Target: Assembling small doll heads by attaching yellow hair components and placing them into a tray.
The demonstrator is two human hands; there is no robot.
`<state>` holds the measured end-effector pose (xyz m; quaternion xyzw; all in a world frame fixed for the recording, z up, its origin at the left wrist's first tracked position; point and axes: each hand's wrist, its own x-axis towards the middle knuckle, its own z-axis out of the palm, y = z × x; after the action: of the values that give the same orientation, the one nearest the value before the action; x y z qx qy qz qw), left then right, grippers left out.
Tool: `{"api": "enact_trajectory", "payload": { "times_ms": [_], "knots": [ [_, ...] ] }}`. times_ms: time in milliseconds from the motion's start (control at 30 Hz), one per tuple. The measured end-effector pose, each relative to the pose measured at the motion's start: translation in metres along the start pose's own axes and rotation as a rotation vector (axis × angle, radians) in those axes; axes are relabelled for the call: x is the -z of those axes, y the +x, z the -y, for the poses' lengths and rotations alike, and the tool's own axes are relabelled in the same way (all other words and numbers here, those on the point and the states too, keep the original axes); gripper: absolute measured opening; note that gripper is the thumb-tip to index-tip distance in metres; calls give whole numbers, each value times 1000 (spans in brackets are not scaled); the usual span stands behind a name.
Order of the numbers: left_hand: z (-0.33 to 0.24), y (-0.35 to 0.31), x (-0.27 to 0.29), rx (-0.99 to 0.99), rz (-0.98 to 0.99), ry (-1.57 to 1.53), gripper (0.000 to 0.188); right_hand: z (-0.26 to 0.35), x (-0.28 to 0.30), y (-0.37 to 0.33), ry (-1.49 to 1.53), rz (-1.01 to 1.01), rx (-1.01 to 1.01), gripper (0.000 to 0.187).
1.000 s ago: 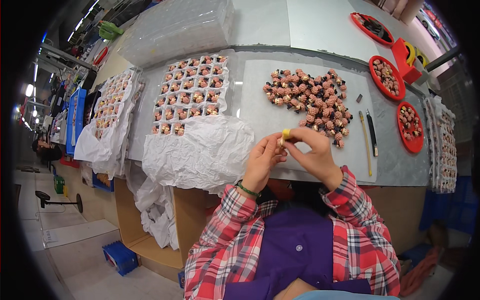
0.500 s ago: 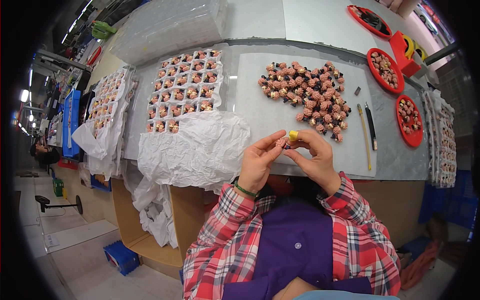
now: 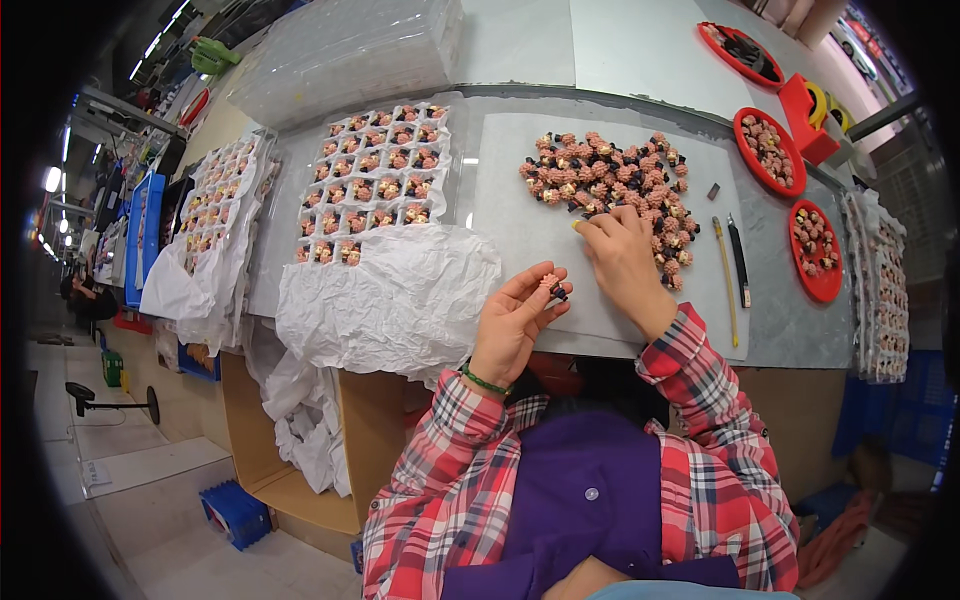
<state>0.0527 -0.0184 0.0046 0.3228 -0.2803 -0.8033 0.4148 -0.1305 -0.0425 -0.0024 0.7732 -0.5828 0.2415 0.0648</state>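
Observation:
Small figurines with knobbly pink heads and dark lower parts lie in a loose pile [image 3: 610,175] on a white sheet [image 3: 500,200]. My left hand [image 3: 508,322] pinches one figurine [image 3: 553,287] between thumb and fingers, just in front of the pile. At the pile's near edge is my right hand [image 3: 630,262], its fingers bent together and a yellow cover [image 3: 577,226] on one fingertip. Whatever its fingertips hold is hidden. Left of the hands, a white compartment tray [image 3: 375,165] holds rows of figurines, its near part under crumpled white paper [image 3: 390,300].
Right of the pile lie a thin yellow stick [image 3: 727,285], a black pen-like tool [image 3: 740,262] and a small dark block [image 3: 713,191]. Red bowls [image 3: 742,135] [image 3: 795,255] of parts stand farther right. Clear plastic trays [image 3: 350,55] are stacked behind; more filled trays [image 3: 215,200] stand far left.
My hands have parted. The right has moved up from the held figurine to the pile; the left keeps the figurine and has shifted slightly left.

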Motion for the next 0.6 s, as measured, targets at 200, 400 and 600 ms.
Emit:
{"api": "enact_trajectory", "payload": {
  "times_ms": [200,400,600],
  "knots": [
    [-1,5,5,72,-8,-156,31,18,19,-3,1099,30,-398,23],
    [3,4,-6,85,44,-97,35,40,20,-24,1580,79,-644,29],
    [9,1,4,19,9,212,34,40,18,-26,1473,102,-689,30]
  ]
}}
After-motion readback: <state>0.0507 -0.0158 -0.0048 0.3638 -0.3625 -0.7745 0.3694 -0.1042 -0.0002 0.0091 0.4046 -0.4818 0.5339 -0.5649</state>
